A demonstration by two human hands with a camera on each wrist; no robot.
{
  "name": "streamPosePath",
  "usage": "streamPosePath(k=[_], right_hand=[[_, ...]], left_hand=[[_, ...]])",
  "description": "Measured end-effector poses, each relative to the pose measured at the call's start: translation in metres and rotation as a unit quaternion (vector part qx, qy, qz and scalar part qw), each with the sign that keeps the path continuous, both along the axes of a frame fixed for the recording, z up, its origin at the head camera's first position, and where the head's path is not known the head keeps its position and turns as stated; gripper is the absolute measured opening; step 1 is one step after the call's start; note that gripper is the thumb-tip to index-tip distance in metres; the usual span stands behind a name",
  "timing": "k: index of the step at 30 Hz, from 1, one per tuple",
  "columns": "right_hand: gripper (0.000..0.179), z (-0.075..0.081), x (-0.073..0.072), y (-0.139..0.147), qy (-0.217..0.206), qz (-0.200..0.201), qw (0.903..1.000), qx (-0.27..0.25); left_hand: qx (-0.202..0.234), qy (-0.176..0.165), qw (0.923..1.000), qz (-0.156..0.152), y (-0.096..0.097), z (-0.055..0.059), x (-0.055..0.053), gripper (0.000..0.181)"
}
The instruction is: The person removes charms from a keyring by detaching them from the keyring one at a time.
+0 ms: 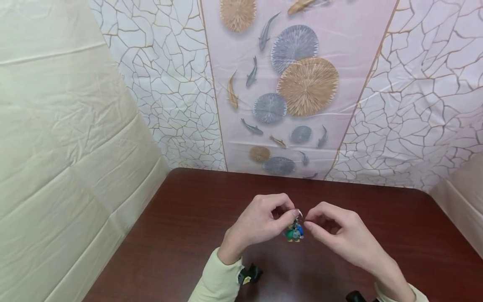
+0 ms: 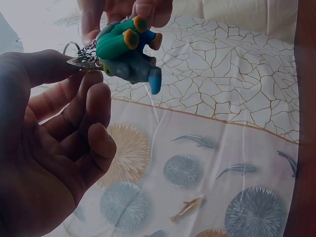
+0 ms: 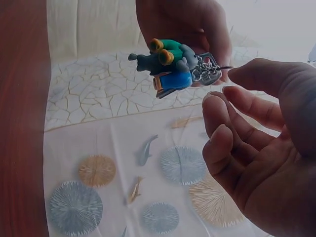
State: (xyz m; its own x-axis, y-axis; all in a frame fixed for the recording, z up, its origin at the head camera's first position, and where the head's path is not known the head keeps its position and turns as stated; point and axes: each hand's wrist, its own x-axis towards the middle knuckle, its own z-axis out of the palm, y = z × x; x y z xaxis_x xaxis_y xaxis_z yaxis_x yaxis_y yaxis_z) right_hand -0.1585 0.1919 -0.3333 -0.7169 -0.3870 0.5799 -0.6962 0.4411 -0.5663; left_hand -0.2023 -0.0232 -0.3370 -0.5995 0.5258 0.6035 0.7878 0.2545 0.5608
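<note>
At the far left hangs a creased cream cloth (image 1: 56,147), beside the dark reddish-brown counter (image 1: 170,235). Behind the counter, a patterned cloth (image 1: 181,84) shows gold crackle lines on white, then a pinkish middle panel with grey and gold fish and fringed discs, then more crackle to the right.

Over the counter, the left hand (image 1: 260,220) comes up from a pale sleeve (image 1: 216,279), a black strap (image 1: 252,274) at its wrist. Its thumb and forefinger pinch the metal fittings (image 2: 86,63) of a keychain (image 1: 295,233). The keychain hangs in the air between the two hands, its green, blue and grey figures with yellow-orange feet dangling below the left fingertips. A thin metal ring (image 2: 71,45) loops out at its top.

Just to the right, the right hand (image 1: 339,233) faces it with fingers loosely bent, thumb and forefinger tips near the ring; I cannot tell whether they grasp it. Another dark wrist strap (image 1: 355,296) shows at the bottom edge.
</note>
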Motion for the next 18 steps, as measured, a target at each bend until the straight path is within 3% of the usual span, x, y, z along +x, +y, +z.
streamPosePath(k=[8, 18], right_hand=[[0.029, -0.002, 0.002, -0.008, -0.009, 0.017, 0.9998, -0.008], [0.027, -0.011, 0.000, -0.020, -0.012, -0.009, 0.9994, -0.031]], left_hand=[[0.000, 0.004, 1.0000, 0.007, 0.000, 0.000, 0.000, 0.008], [0.010, 0.002, 0.9999, 0.004, -0.001, -0.001, 0.000, 0.009]])
